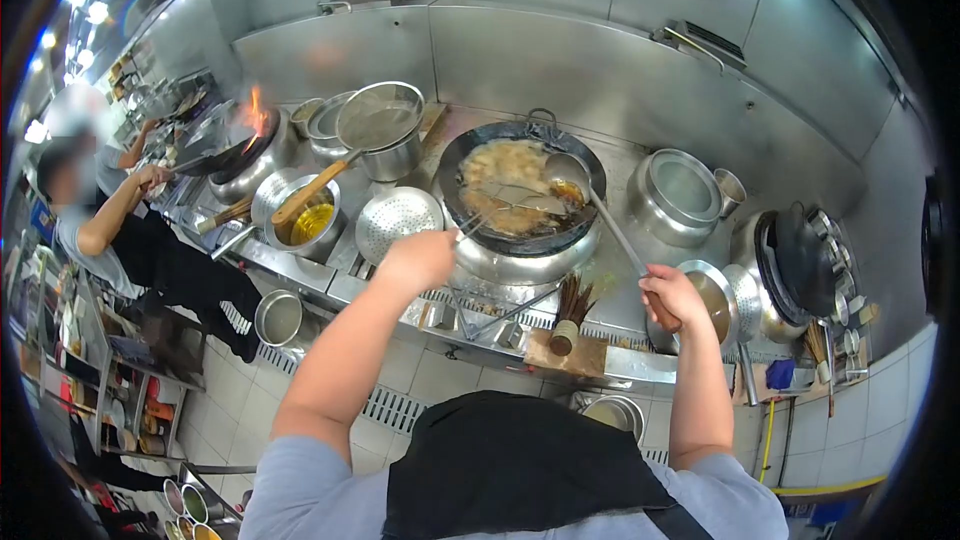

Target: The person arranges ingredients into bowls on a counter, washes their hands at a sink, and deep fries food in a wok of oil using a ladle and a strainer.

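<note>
A large black wok holds bubbling oil with light brown food in it. My right hand is closed round the wooden end of a long-handled ladle, whose bowl is at the wok's right side, with brown liquid in it. At the wok's near left rim, my left hand is closed on a thin metal tool. The tool reaches over the oil; its exact kind is hard to make out. Below the wok is a round steel burner ring.
On the left are a perforated strainer, a pot of yellow oil and a wooden-handled mesh strainer. Steel pots and a bamboo brush stand rightward. A co-worker handles a flaming wok at far left.
</note>
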Demonstrator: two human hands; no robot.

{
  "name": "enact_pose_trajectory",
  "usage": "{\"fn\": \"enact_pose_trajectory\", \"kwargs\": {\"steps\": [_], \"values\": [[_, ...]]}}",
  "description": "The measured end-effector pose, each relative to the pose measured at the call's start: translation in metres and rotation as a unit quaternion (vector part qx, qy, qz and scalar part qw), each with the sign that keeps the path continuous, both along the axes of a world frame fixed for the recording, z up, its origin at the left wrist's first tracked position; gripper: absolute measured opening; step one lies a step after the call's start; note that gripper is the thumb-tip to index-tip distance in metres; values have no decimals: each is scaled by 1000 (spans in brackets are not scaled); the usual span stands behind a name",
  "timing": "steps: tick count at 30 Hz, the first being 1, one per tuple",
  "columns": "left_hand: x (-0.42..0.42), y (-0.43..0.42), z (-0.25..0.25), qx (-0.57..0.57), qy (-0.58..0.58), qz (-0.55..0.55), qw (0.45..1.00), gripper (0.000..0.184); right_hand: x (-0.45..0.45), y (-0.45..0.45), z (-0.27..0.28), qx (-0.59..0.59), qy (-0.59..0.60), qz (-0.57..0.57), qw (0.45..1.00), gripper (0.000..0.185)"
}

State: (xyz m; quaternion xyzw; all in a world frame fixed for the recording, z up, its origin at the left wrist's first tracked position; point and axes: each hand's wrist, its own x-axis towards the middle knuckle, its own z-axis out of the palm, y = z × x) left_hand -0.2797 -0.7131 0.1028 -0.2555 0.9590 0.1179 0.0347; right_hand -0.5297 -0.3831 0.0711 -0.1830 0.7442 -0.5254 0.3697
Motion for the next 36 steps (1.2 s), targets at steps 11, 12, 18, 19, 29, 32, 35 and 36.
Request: {"fn": "enact_pose_trajectory", "kwargs": {"steps": [11, 12, 18, 19, 29, 32, 35, 36], "values": [[29, -27, 16, -49, -38, 28, 998, 45, -2, -50, -47, -19, 38, 41, 998, 47], [32, -23, 13, -50, -39, 29, 998, 45, 1, -56, -47, 3, 75, 45, 996, 47], [45, 3, -11, -38, 0, 30, 999, 46, 4, -74, -54, 29, 168, 9, 985, 39], [44, 5, -18, -31, -4, 44, 999, 46, 3, -75, -55, 29, 187, -19, 982, 37], [38, 24, -51, -38, 11, 39, 998, 50, -74, -121, -24, 26, 217, 8, 976, 20], [37, 25, -51, -44, 3, 39, 998, 50, -74, -127, -22, 12, 184, 21, 983, 19], [38, 24, -51, -37, 7, 43, 998, 50, -77, -126, -35, 28, 150, 58, 987, 17], [39, 23, -53, -37, 8, 44, 998, 50, -75, -122, -36, 29, 151, 59, 986, 17]]}}
